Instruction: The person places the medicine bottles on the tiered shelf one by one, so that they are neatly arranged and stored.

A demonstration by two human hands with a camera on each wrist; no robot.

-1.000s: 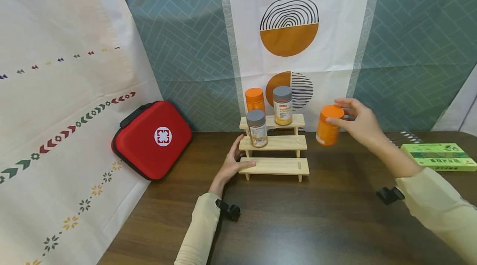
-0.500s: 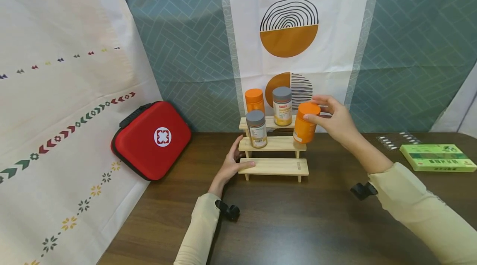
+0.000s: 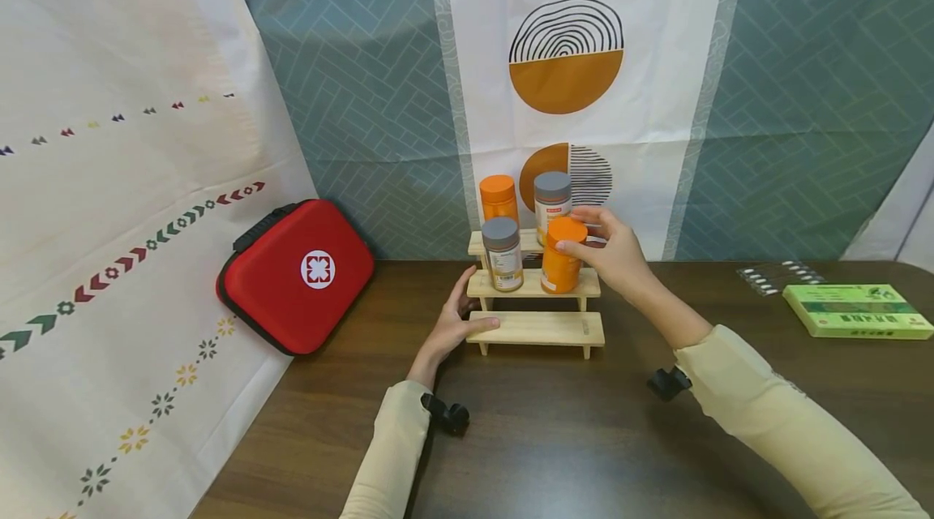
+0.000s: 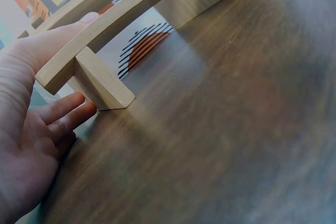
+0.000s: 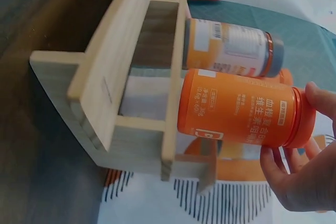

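Observation:
My right hand (image 3: 616, 255) grips an orange supplement bottle (image 3: 560, 269) by its orange lid. The bottle stands upright over the middle step of a three-step wooden display rack (image 3: 536, 328), its base right at the board in the right wrist view. To its left on that step is a grey-lidded bottle (image 3: 503, 256). The top step bears another orange bottle (image 3: 499, 193) and a second grey-lidded bottle (image 3: 552, 190), both partly hidden. My left hand (image 3: 448, 328) holds the rack's left end; its thumb lies on the lowest step, and its fingers (image 4: 71, 116) are below, by the leg.
A red hard case (image 3: 299, 276) leans against the cloth at the left. At the right lie a green box (image 3: 857, 310) and a clear pack of swab-like sticks (image 3: 779, 276). Patterned cloth (image 3: 569, 122) hangs behind the rack on the brown table (image 3: 554, 430).
My right hand has carried the orange bottle leftward from beside the rack to over the middle step, beside the grey-lidded bottle. The left hand keeps its place on the rack.

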